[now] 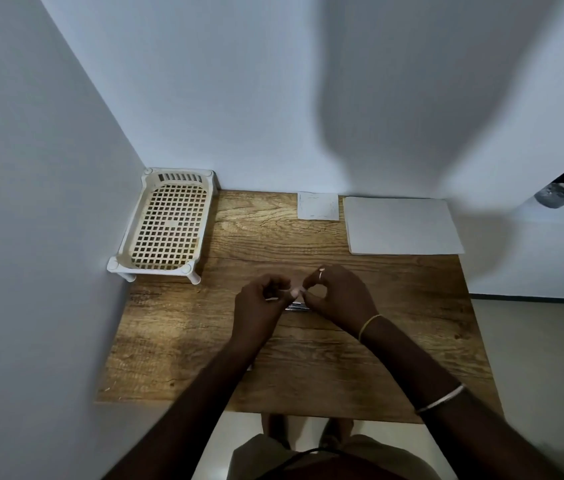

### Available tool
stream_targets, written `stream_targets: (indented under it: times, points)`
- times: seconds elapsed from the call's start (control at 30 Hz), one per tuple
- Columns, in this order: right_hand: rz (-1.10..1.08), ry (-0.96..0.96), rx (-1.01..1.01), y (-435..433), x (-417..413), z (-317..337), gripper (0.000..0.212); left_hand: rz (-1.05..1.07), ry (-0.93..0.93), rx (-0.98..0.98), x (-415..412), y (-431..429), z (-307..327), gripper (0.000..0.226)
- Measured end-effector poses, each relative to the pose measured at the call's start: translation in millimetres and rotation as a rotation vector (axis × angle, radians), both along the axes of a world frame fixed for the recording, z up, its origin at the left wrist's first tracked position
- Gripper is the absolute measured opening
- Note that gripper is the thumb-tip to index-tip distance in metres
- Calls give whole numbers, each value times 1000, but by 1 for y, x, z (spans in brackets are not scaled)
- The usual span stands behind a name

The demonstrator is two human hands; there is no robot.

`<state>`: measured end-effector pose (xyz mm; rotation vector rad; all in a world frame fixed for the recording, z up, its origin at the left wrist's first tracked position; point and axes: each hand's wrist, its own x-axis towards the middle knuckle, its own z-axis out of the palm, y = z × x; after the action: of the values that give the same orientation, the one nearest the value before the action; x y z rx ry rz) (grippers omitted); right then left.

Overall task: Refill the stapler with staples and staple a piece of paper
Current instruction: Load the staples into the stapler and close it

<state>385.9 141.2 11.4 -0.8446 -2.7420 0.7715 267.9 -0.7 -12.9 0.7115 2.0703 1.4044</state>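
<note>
Table (308,358): wood-grain top, set in a wall corner.
L hand (259,301): mid-table, fingers curled in; thumb + forefinger tips pinch L end of the metal piece.
R hand (341,299): just beside L hand, tips meeting; thumb + forefinger closed in a ring, pinching same piece from the R.
Metal piece (297,307): small, thin, silvery-dark; under both sets of fingertips, mostly hidden. Stapler part or staple strip, cannot tell.
Paper (401,225): white sheets, flat, rear R of table, well apart from hands.
White square (318,206): small, flat, at rear edge, just L of paper, not touching.
Basket (166,226): cream plastic, grid bottom, short legs, rear L corner by the wall.
Ring (321,274): on an R hand finger.
Wrist band (368,325): thin, yellow, R wrist.
Bangle (441,400): pale, further up R forearm.
</note>
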Motion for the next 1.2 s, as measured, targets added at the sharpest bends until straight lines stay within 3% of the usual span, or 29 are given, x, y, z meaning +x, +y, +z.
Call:
stream_targets:
  times: [0.2,0.33,0.6,0.97,1.2]
  points:
    - [79,-199,72,-4,-3,-32,22,-242,345,-268,0,-12,-30,49]
    - [111,-234,105,-4,-6,-42,18,-340,411,-340,-1,-9,-38,57]
    - [184,-269,136,-1,-9,-52,22,-397,481,-354,-3,-1,-44,50]
    - [233,-320,156,-3,-8,-50,25,-459,595,-352,-3,8,-43,22]
    - [291,-251,149,-2,-1,-54,17,-500,670,-309,-2,10,-51,19]
